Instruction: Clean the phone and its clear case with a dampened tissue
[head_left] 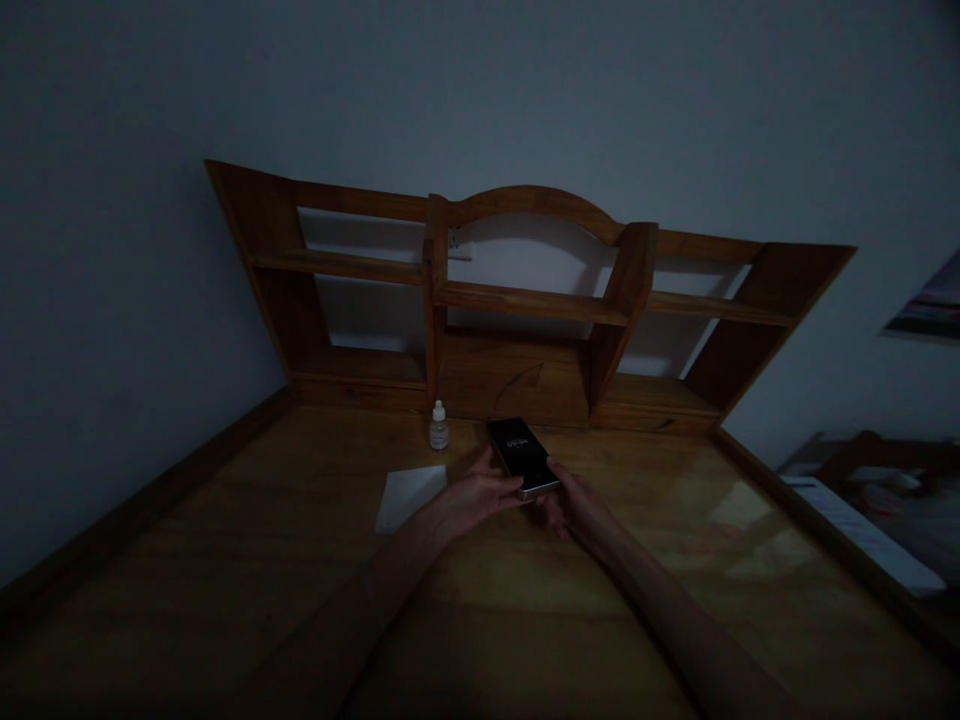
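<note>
A smartphone (523, 455) with a dark screen and faint pale digits is held between my two hands above the desk, screen up. Along its left edge and near corner, my left hand (480, 492) is closed on it. My right hand (574, 497) grips the lower right edge, thumb on top and the other fingers curled beneath, partly hidden. Behind my left hand lies a folded white tissue or cloth (409, 497). A small clear dropper bottle (439, 428) with a white cap and a label stands upright farther back.
A wooden shelf unit (517, 298) rises along the back of the wooden desk (247, 540). A wall socket (460, 246) shows through its middle opening. Raised wooden edging (817, 530) borders the desk. Beyond it on the right is a white flat item (862, 530). The room is dim.
</note>
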